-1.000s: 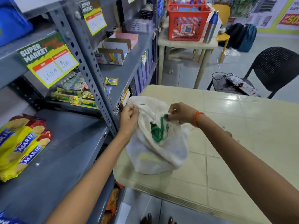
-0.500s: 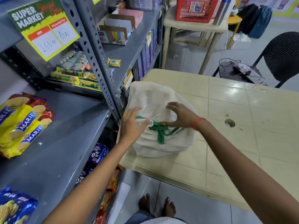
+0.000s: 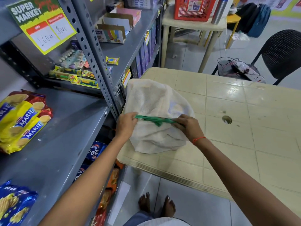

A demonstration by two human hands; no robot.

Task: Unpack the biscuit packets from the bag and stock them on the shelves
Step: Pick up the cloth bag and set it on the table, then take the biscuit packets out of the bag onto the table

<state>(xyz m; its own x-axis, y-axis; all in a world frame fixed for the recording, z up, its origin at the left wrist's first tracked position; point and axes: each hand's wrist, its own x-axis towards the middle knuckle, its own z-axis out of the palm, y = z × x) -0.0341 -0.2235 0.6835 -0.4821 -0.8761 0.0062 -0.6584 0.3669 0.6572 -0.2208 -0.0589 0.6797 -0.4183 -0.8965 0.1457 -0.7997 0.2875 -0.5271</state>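
A white mesh bag (image 3: 151,101) lies on the beige plastic table (image 3: 244,128), close to the shelf post. A green drawstring (image 3: 154,119) runs across its mouth. My left hand (image 3: 126,125) grips the left end of the string and my right hand (image 3: 189,126) grips the right end, stretching it taut. The bag's contents are hidden. Yellow and red Marie biscuit packets (image 3: 21,119) lie on the grey shelf (image 3: 65,136) at the left. A blue biscuit packet (image 3: 14,203) sits at the shelf's near edge.
A grey perforated post (image 3: 94,62) stands between shelf and bag. More packets (image 3: 94,150) fill the lower shelf. The table has a round hole (image 3: 226,119). A black chair (image 3: 283,53), a red basket (image 3: 193,8) on a second table, and my bare feet (image 3: 156,204) are in view.
The bag went from upright and held at its mouth to lying flat on the table. Both hands moved apart along the green string, pulling it straight.
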